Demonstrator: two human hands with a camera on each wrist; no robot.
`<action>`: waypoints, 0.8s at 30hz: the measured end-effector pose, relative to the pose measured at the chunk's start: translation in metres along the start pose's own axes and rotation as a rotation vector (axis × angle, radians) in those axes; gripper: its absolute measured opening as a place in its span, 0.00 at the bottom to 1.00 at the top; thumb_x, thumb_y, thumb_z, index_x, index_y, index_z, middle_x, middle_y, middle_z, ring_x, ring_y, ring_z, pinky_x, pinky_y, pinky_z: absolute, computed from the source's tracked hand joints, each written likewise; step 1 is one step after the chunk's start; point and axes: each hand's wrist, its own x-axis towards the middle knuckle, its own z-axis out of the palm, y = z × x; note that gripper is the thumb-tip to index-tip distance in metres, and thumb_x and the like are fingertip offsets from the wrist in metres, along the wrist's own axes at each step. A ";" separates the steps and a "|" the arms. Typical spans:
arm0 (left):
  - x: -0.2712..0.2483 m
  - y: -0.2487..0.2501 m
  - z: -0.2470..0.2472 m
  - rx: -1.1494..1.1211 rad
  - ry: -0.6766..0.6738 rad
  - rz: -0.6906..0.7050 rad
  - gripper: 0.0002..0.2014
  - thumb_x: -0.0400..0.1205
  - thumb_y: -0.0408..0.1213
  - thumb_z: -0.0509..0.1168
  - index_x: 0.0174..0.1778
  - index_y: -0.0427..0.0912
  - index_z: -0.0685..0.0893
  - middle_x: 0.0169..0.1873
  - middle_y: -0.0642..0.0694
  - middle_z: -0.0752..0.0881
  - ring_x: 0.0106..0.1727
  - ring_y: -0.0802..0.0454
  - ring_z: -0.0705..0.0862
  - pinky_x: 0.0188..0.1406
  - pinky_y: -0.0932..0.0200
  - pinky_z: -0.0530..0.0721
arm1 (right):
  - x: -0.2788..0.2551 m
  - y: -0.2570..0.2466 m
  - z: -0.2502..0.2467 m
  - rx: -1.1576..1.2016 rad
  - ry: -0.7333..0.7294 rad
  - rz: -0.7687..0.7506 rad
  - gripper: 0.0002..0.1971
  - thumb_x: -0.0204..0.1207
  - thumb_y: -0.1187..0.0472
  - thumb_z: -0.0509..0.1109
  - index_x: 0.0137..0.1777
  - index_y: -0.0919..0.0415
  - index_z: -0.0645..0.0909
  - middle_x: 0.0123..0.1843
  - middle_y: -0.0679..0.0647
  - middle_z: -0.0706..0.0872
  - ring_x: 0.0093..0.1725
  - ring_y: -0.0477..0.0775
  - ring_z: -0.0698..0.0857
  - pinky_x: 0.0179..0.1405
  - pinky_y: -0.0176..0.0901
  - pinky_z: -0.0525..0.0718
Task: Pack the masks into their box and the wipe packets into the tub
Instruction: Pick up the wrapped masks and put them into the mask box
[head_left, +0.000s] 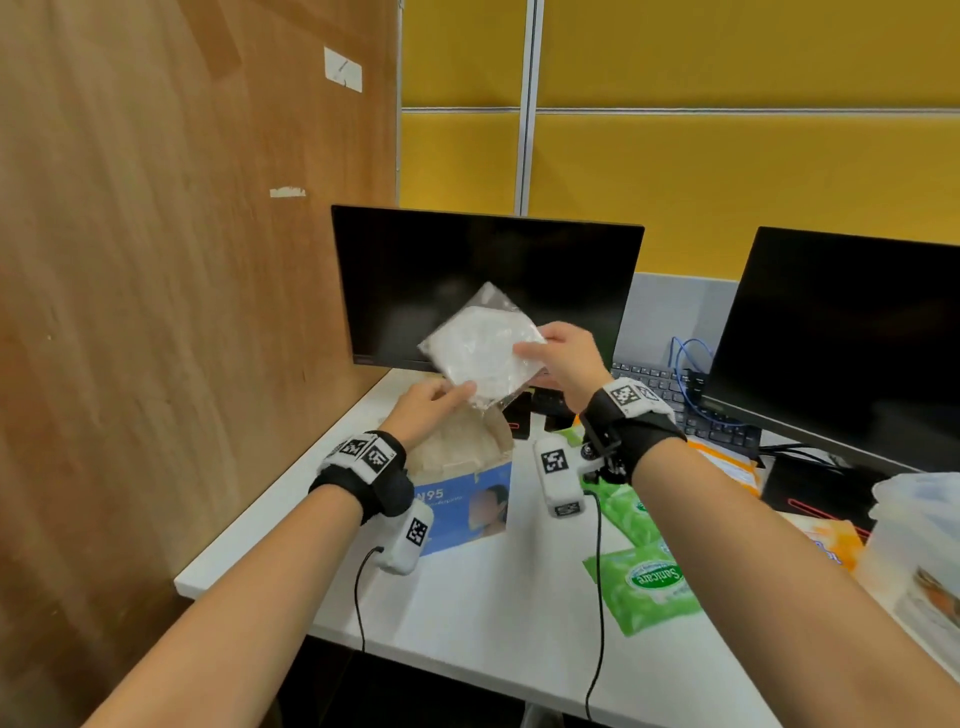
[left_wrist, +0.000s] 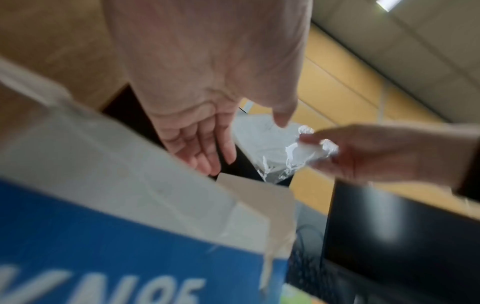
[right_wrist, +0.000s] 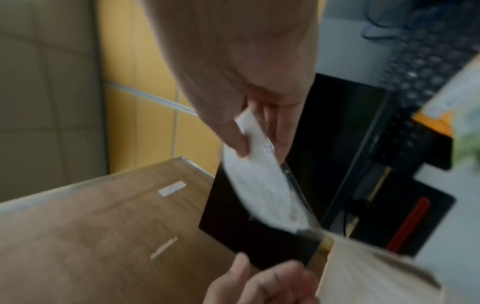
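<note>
A white mask in a clear wrapper (head_left: 483, 353) hangs tilted in the air above the open blue N95 box (head_left: 462, 499). My right hand (head_left: 535, 345) pinches the wrapper's right edge between thumb and fingers; the right wrist view shows the same pinch (right_wrist: 259, 144) on the mask (right_wrist: 259, 189). My left hand (head_left: 441, 400) is just below, over the box's flaps, fingers relaxed and straight (left_wrist: 202, 152), thumb at the mask's (left_wrist: 265, 139) lower edge. Green wipe packets (head_left: 644, 582) (head_left: 623, 499) and an orange one (head_left: 831, 545) lie on the desk. A translucent tub (head_left: 919, 545) stands at far right.
Two dark monitors (head_left: 483, 286) (head_left: 852, 338) stand behind the work area, with a keyboard (head_left: 675, 395) and a blue cable between them. A wooden partition (head_left: 156, 312) closes off the left side. The white desk's front edge (head_left: 467, 654) runs below my forearms.
</note>
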 end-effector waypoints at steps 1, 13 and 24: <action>0.001 0.000 0.002 0.147 -0.047 -0.016 0.21 0.84 0.53 0.56 0.55 0.40 0.84 0.59 0.38 0.85 0.63 0.40 0.82 0.67 0.46 0.76 | 0.002 -0.001 -0.004 -0.068 0.084 -0.049 0.07 0.71 0.67 0.75 0.44 0.59 0.79 0.51 0.60 0.87 0.50 0.59 0.88 0.39 0.51 0.92; 0.013 0.005 0.041 0.734 -0.323 0.147 0.16 0.81 0.33 0.58 0.62 0.45 0.84 0.66 0.44 0.81 0.67 0.46 0.78 0.69 0.55 0.75 | -0.003 -0.013 0.000 -0.461 0.140 -0.461 0.17 0.77 0.59 0.71 0.63 0.56 0.72 0.53 0.51 0.79 0.50 0.51 0.82 0.49 0.42 0.85; 0.013 -0.005 0.016 0.885 -0.374 0.115 0.16 0.82 0.39 0.55 0.58 0.47 0.86 0.63 0.47 0.83 0.64 0.48 0.78 0.68 0.51 0.76 | -0.004 -0.036 0.029 -1.287 -0.154 -0.461 0.13 0.82 0.64 0.61 0.65 0.63 0.67 0.51 0.62 0.84 0.41 0.60 0.81 0.39 0.51 0.80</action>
